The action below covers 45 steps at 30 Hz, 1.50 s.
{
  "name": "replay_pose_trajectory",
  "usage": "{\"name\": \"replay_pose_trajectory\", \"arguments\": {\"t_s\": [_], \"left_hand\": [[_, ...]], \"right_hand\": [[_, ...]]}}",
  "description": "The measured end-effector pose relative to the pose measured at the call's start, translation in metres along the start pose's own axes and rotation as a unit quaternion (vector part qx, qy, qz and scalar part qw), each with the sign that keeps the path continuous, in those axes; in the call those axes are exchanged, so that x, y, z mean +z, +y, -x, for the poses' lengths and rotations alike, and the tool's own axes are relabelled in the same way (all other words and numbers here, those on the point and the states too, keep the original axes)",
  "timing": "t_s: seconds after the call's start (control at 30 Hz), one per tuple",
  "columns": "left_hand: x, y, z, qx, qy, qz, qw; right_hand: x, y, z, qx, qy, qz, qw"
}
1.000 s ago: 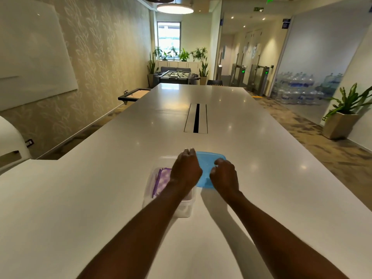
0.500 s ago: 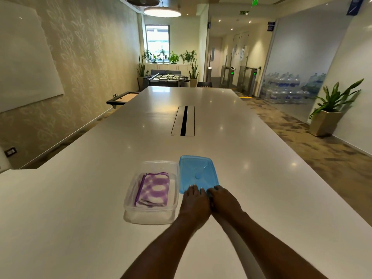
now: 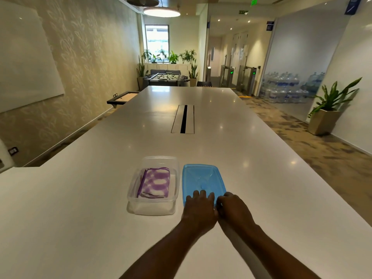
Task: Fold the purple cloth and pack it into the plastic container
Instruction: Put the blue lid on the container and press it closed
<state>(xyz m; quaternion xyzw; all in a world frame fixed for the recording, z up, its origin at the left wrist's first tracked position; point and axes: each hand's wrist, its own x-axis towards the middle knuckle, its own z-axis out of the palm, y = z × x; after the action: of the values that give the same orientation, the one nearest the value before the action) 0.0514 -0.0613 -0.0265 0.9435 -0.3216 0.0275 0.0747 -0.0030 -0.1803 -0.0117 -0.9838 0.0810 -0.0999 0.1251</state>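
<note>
The purple and white checked cloth (image 3: pixel 156 183) lies folded inside the clear plastic container (image 3: pixel 153 208), which stands open on the white table (image 3: pixel 80 218). Right beside it, the blue lid (image 3: pixel 201 176) lies flat on the table. My left hand (image 3: pixel 199 210) is at the lid's near edge, with its fingers laid on top of the lid. My right hand (image 3: pixel 234 210) touches my left hand and curls around the lid's near right corner. Both thumbs are hidden.
A cable slot (image 3: pixel 183 121) runs along the middle of the long table, farther away. A potted plant (image 3: pixel 324 121) stands on the floor at the right, beyond the table's right edge. A low shelf (image 3: pixel 122 97) juts out from the left wall.
My hands have drawn back from over the container and lid to the lid's near edge. The cloth in the container is now uncovered. My left fingers have spread onto the lid.
</note>
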Motion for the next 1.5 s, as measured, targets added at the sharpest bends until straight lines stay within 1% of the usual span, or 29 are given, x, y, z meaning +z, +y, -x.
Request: {"name": "replay_pose_trajectory", "arguments": {"t_s": [0.2,0.33,0.37,0.43,0.5,0.53,0.57,0.6,0.63,0.67,0.73,0.77,0.83,0.87,0.9,0.93,1.0,1.07,1.1,1.2,1.27,1.4,1.5], "left_hand": [[0.000,0.016,0.026,0.028,0.025,0.016,0.999],[-0.010,0.025,0.036,0.052,0.041,-0.021,0.998],[-0.012,0.026,0.037,0.053,0.050,-0.017,0.997],[-0.019,0.028,0.039,0.043,0.079,0.015,0.996],[-0.029,0.030,0.038,0.031,0.114,0.050,0.992],[-0.035,0.030,0.038,0.023,0.129,0.062,0.989],[-0.041,0.031,0.037,0.011,0.144,0.079,0.986],[-0.047,0.030,0.037,-0.007,0.164,0.115,0.980],[-0.053,0.030,0.038,-0.029,0.188,0.168,0.967],[-0.060,0.029,0.040,-0.056,0.211,0.226,0.949],[-0.071,0.024,0.043,-0.117,0.254,0.337,0.899],[-0.075,0.021,0.044,-0.142,0.263,0.395,0.868],[-0.081,0.011,0.046,-0.172,0.277,0.501,0.802],[-0.083,0.005,0.046,-0.183,0.286,0.527,0.779],[-0.086,-0.001,0.046,-0.196,0.295,0.536,0.766],[-0.088,-0.007,0.045,-0.207,0.307,0.538,0.757],[-0.094,-0.020,0.044,-0.229,0.341,0.528,0.744],[-0.102,-0.037,0.044,-0.256,0.371,0.500,0.739],[-0.106,-0.047,0.044,-0.267,0.381,0.472,0.749],[-0.111,-0.079,0.049,-0.284,0.380,0.360,0.803],[-0.111,-0.095,0.054,-0.299,0.368,0.335,0.815],[-0.104,-0.120,0.066,-0.350,0.334,0.359,0.798],[-0.101,-0.129,0.073,-0.358,0.331,0.371,0.790]], "right_hand": [[-0.016,-0.006,0.031,-0.009,-0.024,-0.007,1.000],[-0.022,-0.011,0.044,-0.008,-0.025,-0.013,1.000],[-0.024,-0.011,0.047,-0.006,-0.007,-0.040,0.999],[-0.024,-0.013,0.054,0.009,0.074,-0.145,0.987],[-0.021,-0.019,0.062,0.049,0.176,-0.254,0.950],[-0.021,-0.022,0.064,0.072,0.210,-0.291,0.930],[-0.021,-0.026,0.065,0.092,0.222,-0.321,0.916],[-0.021,-0.029,0.064,0.115,0.209,-0.350,0.906],[-0.021,-0.031,0.061,0.144,0.173,-0.378,0.898],[-0.021,-0.032,0.057,0.180,0.121,-0.405,0.888],[-0.018,-0.035,0.046,0.239,0.020,-0.454,0.858],[-0.016,-0.037,0.041,0.249,-0.012,-0.484,0.839],[-0.015,-0.043,0.030,0.227,-0.039,-0.569,0.790],[-0.015,-0.048,0.024,0.202,-0.047,-0.613,0.762],[-0.016,-0.054,0.018,0.175,-0.049,-0.643,0.744],[-0.017,-0.060,0.012,0.153,-0.043,-0.655,0.739],[-0.020,-0.073,-0.002,0.126,-0.016,-0.651,0.748],[-0.022,-0.083,-0.015,0.112,0.008,-0.618,0.778],[-0.024,-0.087,-0.020,0.104,0.013,-0.596,0.796],[-0.027,-0.102,-0.034,0.077,0.021,-0.525,0.848],[-0.026,-0.113,-0.040,0.068,0.019,-0.495,0.866],[-0.015,-0.133,-0.042,0.052,-0.002,-0.457,0.888],[-0.007,-0.142,-0.038,0.019,0.000,-0.428,0.904]]}}
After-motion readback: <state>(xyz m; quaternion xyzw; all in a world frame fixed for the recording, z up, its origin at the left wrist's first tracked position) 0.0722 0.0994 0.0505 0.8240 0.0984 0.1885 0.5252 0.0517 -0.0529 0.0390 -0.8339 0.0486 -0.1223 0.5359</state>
